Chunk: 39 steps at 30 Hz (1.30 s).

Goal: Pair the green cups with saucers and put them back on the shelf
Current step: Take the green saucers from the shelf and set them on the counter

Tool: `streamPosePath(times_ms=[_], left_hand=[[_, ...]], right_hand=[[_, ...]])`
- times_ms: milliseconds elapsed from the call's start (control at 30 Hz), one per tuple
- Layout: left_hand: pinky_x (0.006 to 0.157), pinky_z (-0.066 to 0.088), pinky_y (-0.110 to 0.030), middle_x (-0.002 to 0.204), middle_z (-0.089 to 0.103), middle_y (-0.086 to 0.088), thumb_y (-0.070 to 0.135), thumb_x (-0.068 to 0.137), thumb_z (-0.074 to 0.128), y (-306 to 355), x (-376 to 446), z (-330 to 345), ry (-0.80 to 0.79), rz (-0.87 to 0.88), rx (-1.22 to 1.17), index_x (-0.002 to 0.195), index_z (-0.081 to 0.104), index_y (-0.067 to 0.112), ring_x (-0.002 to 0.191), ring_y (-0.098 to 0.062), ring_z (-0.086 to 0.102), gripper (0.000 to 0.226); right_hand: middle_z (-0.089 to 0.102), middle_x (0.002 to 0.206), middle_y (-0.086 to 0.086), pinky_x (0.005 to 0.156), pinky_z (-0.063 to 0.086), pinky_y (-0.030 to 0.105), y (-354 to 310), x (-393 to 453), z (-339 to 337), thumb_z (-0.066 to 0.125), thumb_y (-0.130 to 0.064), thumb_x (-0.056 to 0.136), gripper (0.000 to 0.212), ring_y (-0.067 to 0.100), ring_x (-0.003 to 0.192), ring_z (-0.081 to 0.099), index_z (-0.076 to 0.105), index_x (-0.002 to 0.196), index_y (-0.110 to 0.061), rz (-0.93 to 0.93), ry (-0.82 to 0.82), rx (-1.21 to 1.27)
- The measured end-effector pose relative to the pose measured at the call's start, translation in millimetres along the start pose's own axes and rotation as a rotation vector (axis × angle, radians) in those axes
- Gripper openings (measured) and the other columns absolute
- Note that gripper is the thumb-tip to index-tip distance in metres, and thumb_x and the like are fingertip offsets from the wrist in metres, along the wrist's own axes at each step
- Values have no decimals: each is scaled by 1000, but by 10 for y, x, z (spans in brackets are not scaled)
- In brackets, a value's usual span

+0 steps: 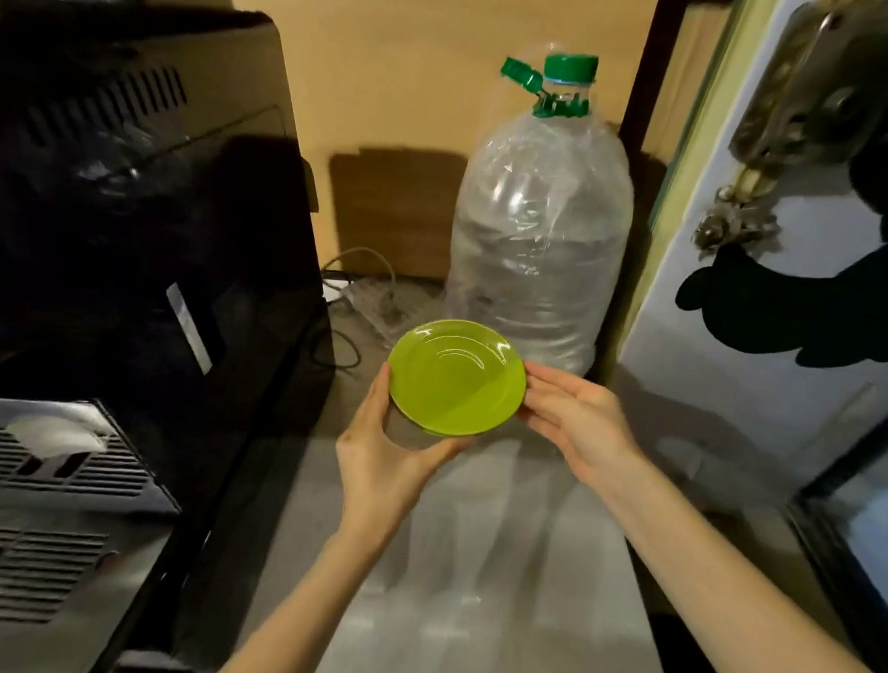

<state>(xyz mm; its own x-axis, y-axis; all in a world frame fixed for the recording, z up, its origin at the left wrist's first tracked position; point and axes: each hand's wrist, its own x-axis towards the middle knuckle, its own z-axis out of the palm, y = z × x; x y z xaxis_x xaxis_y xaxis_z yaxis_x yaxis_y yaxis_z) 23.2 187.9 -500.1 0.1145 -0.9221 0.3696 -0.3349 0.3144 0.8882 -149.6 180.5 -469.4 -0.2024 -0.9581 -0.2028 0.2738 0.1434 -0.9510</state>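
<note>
A green saucer, possibly two stacked since a second rim seems to show beneath, is held in the air above the grey floor just in front of a large clear water bottle. It is gripped at its near-left edge by the curled fingers of the left hand, while its right rim is touched by the nearly straight fingers of the right hand. No cup or shelf is seen, so the pairing and the putting back are judged not yet done.

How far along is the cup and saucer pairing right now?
Early. Nothing looks paired yet: no green cup and no shelf show in this view. In hand: the left hand grips the green saucers from below while the right hand touches their rim. Left: adding cups and shelving.
</note>
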Motion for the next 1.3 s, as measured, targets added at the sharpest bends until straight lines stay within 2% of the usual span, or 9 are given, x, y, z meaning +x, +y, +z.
streamPosePath(times_ms=[67,200,333,467,600,733,1033,1200,1300], left_hand=[[88,29,5,118,47,18,38,44,87,-186,-106,13,-32,-61,40,137,38,24,115,0,48,106],[86,27,4,119,47,15,33,46,88,-479,-290,-21,-60,-160,112,139,36,19,115,-2,46,107],[85,34,-13,124,63,-7,34,47,87,-707,-370,-93,-101,-241,223,137,39,21,115,-21,57,103],[100,37,-31,131,56,-15,30,47,88,-901,-410,-108,-114,-321,255,136,40,18,127,-30,45,102],[107,31,-40,134,53,-13,30,49,87,-1115,-409,-102,-149,-368,255,139,35,19,133,-33,36,104],[103,38,-55,138,50,-9,45,46,85,-1240,-413,-114,-185,-409,310,141,31,26,129,-35,42,111],[114,21,-52,146,42,-2,47,52,81,-1459,-500,-158,-220,-436,291,142,26,27,141,-31,21,108],[116,8,-41,149,36,0,41,56,82,-1450,-507,-152,-217,-388,299,143,25,24,132,-6,15,105],[115,5,-39,151,33,1,44,57,80,-1489,-515,-152,-236,-374,309,143,24,24,129,-3,12,105]], right_hand=[[63,112,14,73,55,21,230,15,-22,48,11,84,41,15,83,63,52,124,3,50,9,-30],[60,114,18,67,55,17,649,80,-35,49,16,81,42,17,81,62,50,123,9,128,24,-12],[61,118,18,86,50,29,979,157,-7,53,14,79,44,28,101,60,53,122,6,182,19,-116],[62,117,19,76,48,21,1233,271,30,55,14,78,45,23,97,59,54,122,5,231,-5,-177],[62,119,22,59,49,7,1381,372,74,57,12,78,44,11,78,61,55,121,4,271,1,-232],[62,120,23,64,48,17,1489,436,104,58,12,77,44,21,86,60,56,120,4,309,12,-255],[66,97,12,61,51,18,1649,479,116,60,11,76,38,10,71,62,62,113,1,396,37,-295],[66,96,12,64,52,19,1668,494,127,61,13,75,38,12,70,62,63,111,3,378,47,-329],[68,93,15,66,53,19,1669,530,126,61,14,72,37,14,68,62,65,107,5,356,54,-368]])
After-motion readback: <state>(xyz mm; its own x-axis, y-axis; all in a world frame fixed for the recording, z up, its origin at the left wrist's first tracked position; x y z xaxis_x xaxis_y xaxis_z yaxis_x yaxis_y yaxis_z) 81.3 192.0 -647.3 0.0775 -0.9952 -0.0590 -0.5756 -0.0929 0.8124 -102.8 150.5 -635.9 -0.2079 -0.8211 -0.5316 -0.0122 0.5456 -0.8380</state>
